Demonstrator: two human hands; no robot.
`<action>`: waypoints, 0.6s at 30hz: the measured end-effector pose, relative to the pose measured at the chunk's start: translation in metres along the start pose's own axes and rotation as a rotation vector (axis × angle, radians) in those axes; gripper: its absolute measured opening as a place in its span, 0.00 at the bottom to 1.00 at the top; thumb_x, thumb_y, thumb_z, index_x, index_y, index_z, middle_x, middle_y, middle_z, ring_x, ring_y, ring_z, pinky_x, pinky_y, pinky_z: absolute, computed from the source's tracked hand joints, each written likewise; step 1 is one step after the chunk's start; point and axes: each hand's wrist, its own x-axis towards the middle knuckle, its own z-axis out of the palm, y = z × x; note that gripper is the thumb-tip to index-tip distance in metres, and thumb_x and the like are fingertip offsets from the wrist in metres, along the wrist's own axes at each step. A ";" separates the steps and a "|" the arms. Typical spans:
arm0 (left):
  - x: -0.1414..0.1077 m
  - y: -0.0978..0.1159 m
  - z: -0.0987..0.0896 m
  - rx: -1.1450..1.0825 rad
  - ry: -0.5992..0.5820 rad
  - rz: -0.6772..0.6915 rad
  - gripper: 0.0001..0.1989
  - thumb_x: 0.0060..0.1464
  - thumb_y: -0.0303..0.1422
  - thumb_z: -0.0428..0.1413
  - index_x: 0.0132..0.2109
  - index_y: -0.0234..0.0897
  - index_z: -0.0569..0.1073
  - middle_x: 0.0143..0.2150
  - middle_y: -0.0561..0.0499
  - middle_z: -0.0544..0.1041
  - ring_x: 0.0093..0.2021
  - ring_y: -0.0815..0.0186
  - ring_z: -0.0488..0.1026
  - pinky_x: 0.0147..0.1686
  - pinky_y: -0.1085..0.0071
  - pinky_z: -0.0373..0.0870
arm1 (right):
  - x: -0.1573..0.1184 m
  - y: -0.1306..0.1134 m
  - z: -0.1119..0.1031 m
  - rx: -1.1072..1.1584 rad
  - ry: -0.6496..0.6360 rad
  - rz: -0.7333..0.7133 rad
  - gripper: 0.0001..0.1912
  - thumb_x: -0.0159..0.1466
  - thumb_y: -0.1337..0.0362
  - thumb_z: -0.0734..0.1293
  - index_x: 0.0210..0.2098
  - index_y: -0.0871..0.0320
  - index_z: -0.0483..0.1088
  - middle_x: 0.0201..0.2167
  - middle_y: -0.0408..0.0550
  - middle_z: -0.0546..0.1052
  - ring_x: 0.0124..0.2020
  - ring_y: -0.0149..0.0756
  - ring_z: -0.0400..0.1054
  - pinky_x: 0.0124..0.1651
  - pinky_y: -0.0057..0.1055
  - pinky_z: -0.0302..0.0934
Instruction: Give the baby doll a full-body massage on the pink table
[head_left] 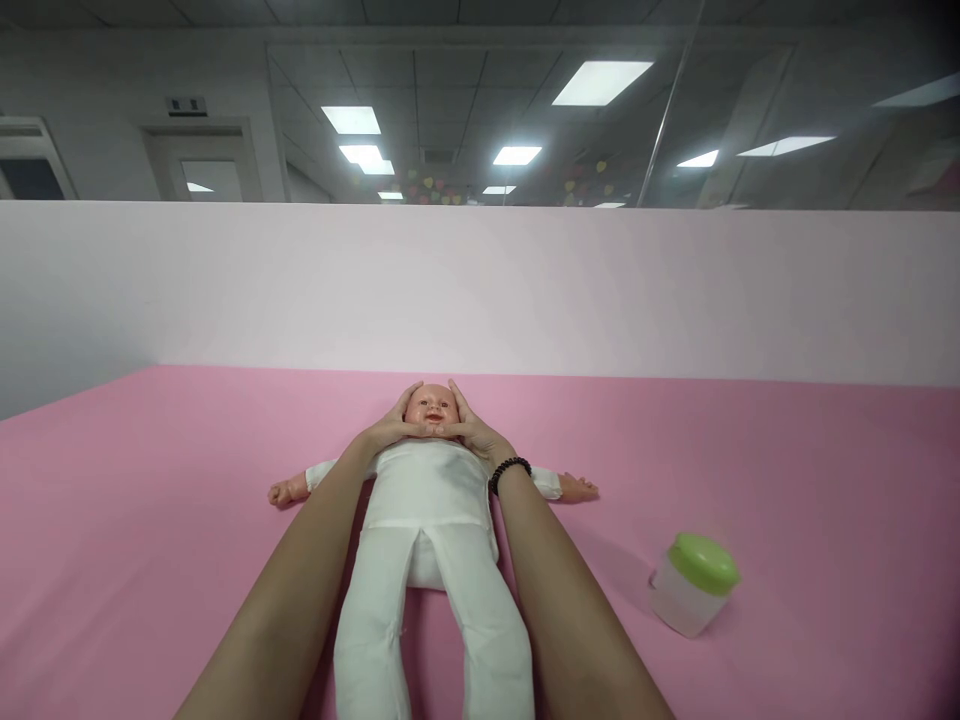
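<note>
- We see a pink mat [187,520], pale wall [480,290] along its far side.
- Our left hand [388,428]: spread, cupping the left side of the doll's head in view, thumb across the chin.
- Doll [431,490]: face up on the mat between our forearms, head at the far end, legs toward us, arms out sideways, white body.
- Our right hand [477,432]: spread, cupping the head's other side, thumb at the chin near our left thumb; we can't tell if the thumbs touch.
- Dark beaded bracelet [510,466] on our right wrist.
- Jar [690,590], green lid [703,563] on, tilted, right of our right forearm.
</note>
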 end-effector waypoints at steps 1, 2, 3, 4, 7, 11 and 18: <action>0.000 0.000 0.000 0.006 -0.004 -0.003 0.59 0.39 0.34 0.72 0.72 0.50 0.48 0.72 0.40 0.55 0.67 0.48 0.61 0.65 0.52 0.60 | 0.000 0.000 0.000 0.000 0.001 0.000 0.21 0.68 0.57 0.67 0.58 0.59 0.66 0.56 0.54 0.69 0.52 0.44 0.69 0.53 0.47 0.67; -0.001 0.001 0.000 0.014 -0.009 -0.004 0.58 0.40 0.34 0.71 0.72 0.50 0.48 0.72 0.41 0.54 0.68 0.48 0.60 0.65 0.53 0.59 | 0.000 0.000 0.001 0.000 0.002 0.001 0.21 0.68 0.57 0.67 0.58 0.59 0.66 0.56 0.54 0.69 0.52 0.44 0.69 0.53 0.46 0.68; -0.001 0.001 0.000 0.021 -0.010 -0.003 0.57 0.40 0.34 0.71 0.72 0.50 0.48 0.72 0.41 0.53 0.68 0.48 0.59 0.66 0.53 0.59 | 0.000 0.000 0.001 0.000 0.003 0.002 0.21 0.68 0.57 0.67 0.58 0.59 0.66 0.56 0.54 0.70 0.52 0.44 0.69 0.52 0.46 0.68; -0.002 0.002 0.000 0.025 -0.005 -0.003 0.57 0.40 0.34 0.71 0.72 0.50 0.48 0.72 0.41 0.53 0.69 0.48 0.58 0.66 0.53 0.58 | -0.001 -0.001 0.002 0.000 0.005 0.003 0.21 0.68 0.57 0.67 0.58 0.59 0.66 0.56 0.54 0.70 0.52 0.44 0.69 0.52 0.46 0.68; -0.003 0.003 0.003 0.012 0.010 -0.011 0.60 0.38 0.34 0.72 0.72 0.48 0.48 0.71 0.39 0.56 0.67 0.48 0.60 0.65 0.52 0.59 | -0.002 -0.001 0.002 0.003 0.013 0.008 0.21 0.68 0.58 0.67 0.58 0.59 0.66 0.55 0.54 0.70 0.52 0.43 0.69 0.52 0.46 0.68; -0.002 0.004 0.005 -0.008 0.004 -0.017 0.61 0.36 0.33 0.73 0.72 0.48 0.47 0.70 0.38 0.59 0.65 0.48 0.64 0.64 0.51 0.60 | -0.003 -0.002 0.004 0.017 0.026 0.009 0.21 0.68 0.57 0.67 0.58 0.58 0.66 0.55 0.53 0.70 0.52 0.43 0.69 0.53 0.46 0.67; -0.002 0.000 -0.001 -0.002 -0.013 0.010 0.56 0.41 0.33 0.70 0.72 0.51 0.49 0.72 0.41 0.53 0.67 0.48 0.61 0.65 0.52 0.60 | -0.005 -0.005 0.008 0.036 0.039 0.011 0.21 0.68 0.57 0.67 0.58 0.58 0.66 0.56 0.54 0.69 0.53 0.44 0.68 0.53 0.47 0.67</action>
